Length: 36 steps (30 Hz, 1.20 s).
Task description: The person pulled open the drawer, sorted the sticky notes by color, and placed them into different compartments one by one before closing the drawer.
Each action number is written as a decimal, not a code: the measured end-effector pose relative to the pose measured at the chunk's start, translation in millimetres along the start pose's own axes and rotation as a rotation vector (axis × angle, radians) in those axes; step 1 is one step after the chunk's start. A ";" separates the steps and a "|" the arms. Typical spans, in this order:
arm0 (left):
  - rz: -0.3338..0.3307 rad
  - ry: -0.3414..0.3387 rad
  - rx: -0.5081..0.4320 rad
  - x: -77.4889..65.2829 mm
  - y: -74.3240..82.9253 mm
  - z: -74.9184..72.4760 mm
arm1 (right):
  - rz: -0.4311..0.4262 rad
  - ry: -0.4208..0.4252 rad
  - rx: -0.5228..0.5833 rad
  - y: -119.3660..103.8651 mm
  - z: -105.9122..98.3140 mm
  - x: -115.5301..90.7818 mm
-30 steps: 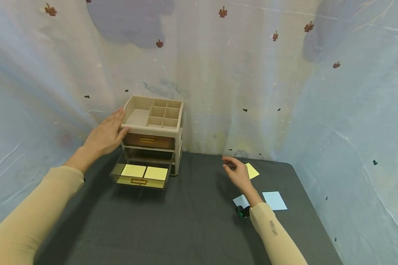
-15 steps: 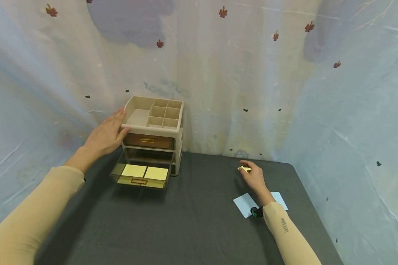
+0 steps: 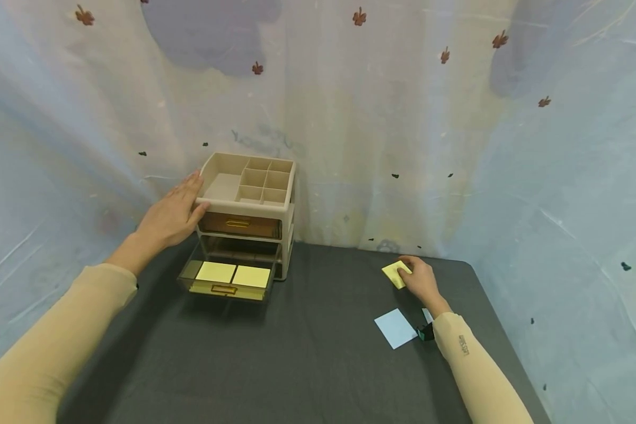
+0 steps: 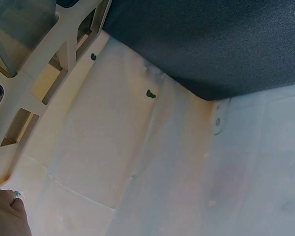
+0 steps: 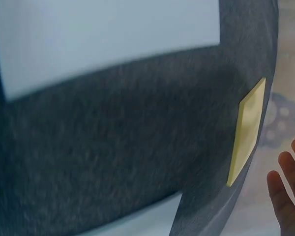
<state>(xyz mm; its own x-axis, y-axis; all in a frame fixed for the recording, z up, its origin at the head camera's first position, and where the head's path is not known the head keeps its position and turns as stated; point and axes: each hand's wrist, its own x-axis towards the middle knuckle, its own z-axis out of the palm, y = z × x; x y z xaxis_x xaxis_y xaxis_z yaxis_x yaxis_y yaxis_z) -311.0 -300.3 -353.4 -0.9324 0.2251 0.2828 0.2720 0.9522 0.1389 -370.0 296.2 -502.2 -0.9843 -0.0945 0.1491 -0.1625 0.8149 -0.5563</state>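
My left hand (image 3: 171,218) rests against the left side of a cream desktop drawer organizer (image 3: 246,206), fingers along its upper edge and thumb at the front corner. Its lower clear drawer (image 3: 224,290) is pulled out and holds two yellow sticky note pads (image 3: 215,272) side by side. At the right, my right hand (image 3: 421,280) is over another yellow sticky note pad (image 3: 392,273) lying on the table, its thumb overlapping the pad. In the right wrist view, the fingers (image 5: 282,196) are extended with a gap to that pad (image 5: 247,132).
A light blue sticky note sheet (image 3: 396,328) lies in front of the right hand. Another blue one (image 3: 427,315) is mostly hidden behind the right wrist. The organizer's brown upper drawer (image 3: 259,227) is closed. A patterned curtain (image 3: 344,118) hangs behind the dark table (image 3: 318,353).
My right hand has moved right, coming over the yellow sticky note pad and uncovering the nearer blue sheet. The left hand stays on the organizer. The pad appears in the same place.
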 end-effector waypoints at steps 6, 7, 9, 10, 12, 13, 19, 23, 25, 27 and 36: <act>-0.001 -0.004 0.008 0.9 0.3 -0.5 | 0.032 -0.070 -0.068 10.2 -3.1 2.8; 0.001 -0.004 0.007 1.0 0.2 -0.4 | 0.035 -0.081 -0.075 12.1 -3.3 2.7; 0.004 -0.003 0.009 1.2 0.0 0.1 | 0.040 -0.098 -0.085 15.7 -3.2 2.4; 0.005 -0.002 0.010 1.3 0.0 0.4 | 0.043 -0.103 -0.090 17.3 -2.9 2.2; 0.006 0.001 0.009 1.5 -0.5 1.2 | 0.050 -0.115 -0.099 19.9 -2.0 1.9; 0.005 0.002 0.009 1.6 -0.6 1.6 | 0.055 -0.123 -0.102 20.8 -1.5 1.5; 0.003 0.004 0.002 2.1 -1.9 2.5 | 0.078 -0.166 -0.117 24.4 0.8 -0.1; 0.001 0.005 0.004 1.6 -2.2 3.4 | 0.064 -0.162 -0.130 28.1 1.2 0.9; -0.001 0.008 0.007 1.2 -1.9 4.0 | 0.068 -0.168 -0.138 29.8 2.1 0.9; 0.000 0.009 0.010 1.0 -1.7 4.3 | 0.075 -0.179 -0.146 31.0 2.8 0.5; -0.004 0.007 0.006 0.9 -0.2 1.8 | 0.065 -0.168 -0.168 33.4 7.9 -0.3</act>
<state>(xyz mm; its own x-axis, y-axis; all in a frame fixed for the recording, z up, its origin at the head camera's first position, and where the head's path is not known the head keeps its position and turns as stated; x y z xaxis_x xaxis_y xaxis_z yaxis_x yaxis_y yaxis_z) -312.3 -299.9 -354.9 -0.9318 0.2203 0.2886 0.2673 0.9542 0.1345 -375.7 318.9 -527.3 -0.9923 -0.1210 -0.0280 -0.0986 0.9046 -0.4148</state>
